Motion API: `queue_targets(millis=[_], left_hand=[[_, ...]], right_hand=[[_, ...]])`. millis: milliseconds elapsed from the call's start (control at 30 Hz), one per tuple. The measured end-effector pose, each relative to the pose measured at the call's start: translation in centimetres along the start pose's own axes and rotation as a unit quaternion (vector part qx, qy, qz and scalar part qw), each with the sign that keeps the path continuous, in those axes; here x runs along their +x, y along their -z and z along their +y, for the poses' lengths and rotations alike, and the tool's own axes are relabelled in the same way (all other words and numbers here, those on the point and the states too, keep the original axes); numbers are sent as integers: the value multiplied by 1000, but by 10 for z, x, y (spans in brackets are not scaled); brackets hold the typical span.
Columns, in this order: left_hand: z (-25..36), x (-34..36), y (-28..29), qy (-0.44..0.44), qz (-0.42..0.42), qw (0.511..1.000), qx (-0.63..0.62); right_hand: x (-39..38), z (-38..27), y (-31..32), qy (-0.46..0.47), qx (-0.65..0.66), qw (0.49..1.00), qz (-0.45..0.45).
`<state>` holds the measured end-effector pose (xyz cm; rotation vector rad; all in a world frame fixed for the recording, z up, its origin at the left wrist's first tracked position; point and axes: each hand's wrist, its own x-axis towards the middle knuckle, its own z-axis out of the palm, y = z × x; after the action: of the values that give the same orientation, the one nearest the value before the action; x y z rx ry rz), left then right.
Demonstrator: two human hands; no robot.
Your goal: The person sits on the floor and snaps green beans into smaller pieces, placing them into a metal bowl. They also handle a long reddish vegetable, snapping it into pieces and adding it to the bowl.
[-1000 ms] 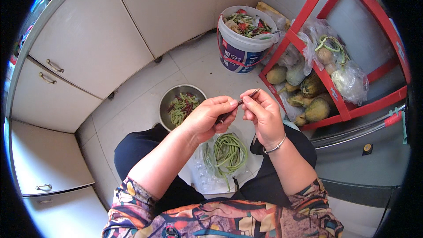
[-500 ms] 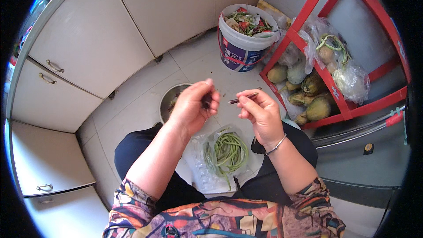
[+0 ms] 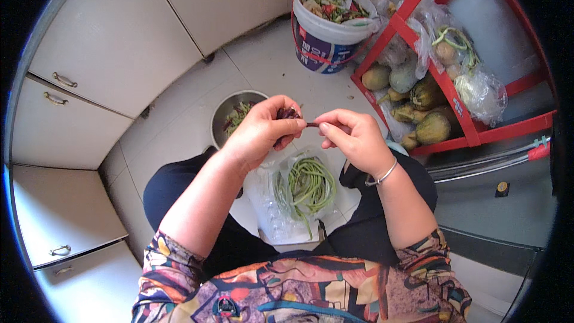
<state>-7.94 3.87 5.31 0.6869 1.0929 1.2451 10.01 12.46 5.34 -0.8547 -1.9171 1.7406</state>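
My left hand (image 3: 263, 129) is closed around several dark purple pieces (image 3: 288, 113) that look like cut bean pods. Its thumb and forefinger also pinch one end of a thin dark purple bean pod (image 3: 312, 124). My right hand (image 3: 354, 137) pinches the other end, so the pod spans the small gap between both hands. Behind my left hand, a metal bowl (image 3: 216, 113) on the floor holds green and purple pieces (image 3: 238, 116). Below my hands, long green beans (image 3: 311, 185) lie coiled in a clear plastic bag (image 3: 280, 206) between my legs.
A white bucket (image 3: 326, 34) full of vegetable scraps stands ahead. To the right, a red rack (image 3: 463, 125) holds gourds (image 3: 431, 127) and bagged vegetables (image 3: 478, 93). Pale cabinets (image 3: 119, 36) line the left side. My knees flank the bag.
My hands have come together. The pod that was held in my right hand alone is now pinched between both hands. The view has shifted slightly, showing more of the bowl's contents.
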Motion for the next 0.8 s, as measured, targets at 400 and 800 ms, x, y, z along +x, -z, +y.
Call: queue_targets(millis=[400, 800], left_hand=[[-17, -5, -6, -224, -50, 803, 551], [-22, -10, -25, -368, 78, 803, 462]], right_hand=[[-4, 18, -3, 54, -210, 976, -30], [-3, 9, -1, -127, 395, 904, -106]])
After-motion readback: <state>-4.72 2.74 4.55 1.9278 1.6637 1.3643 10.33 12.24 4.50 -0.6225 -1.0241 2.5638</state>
